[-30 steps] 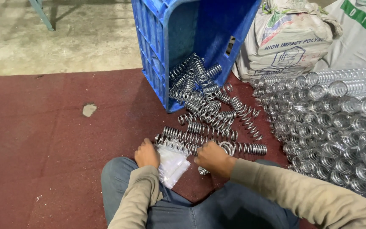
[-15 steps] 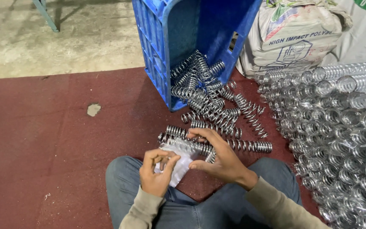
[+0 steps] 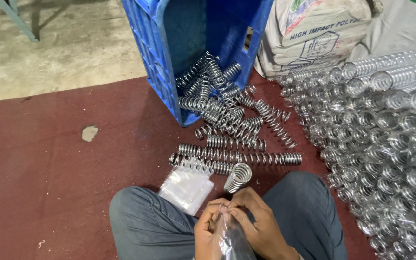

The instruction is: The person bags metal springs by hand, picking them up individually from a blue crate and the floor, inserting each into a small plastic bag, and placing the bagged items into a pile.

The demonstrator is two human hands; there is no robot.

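1. While both knees frame the lap, the left hand (image 3: 208, 233) and right hand (image 3: 261, 224) pinch the mouth of a small clear plastic bag (image 3: 232, 238) held between them
2. Just ahead lies a shiny coiled steel spring (image 3: 237, 177) — beside a flat stack of clear bags (image 3: 186, 188) on the maroon floor (image 3: 49, 183)

Both hands met low betw. the knees: left hand (image 3: 211, 234) & right hand (image 3: 261, 226) fingertips pinched together, wrists probably bent inward.
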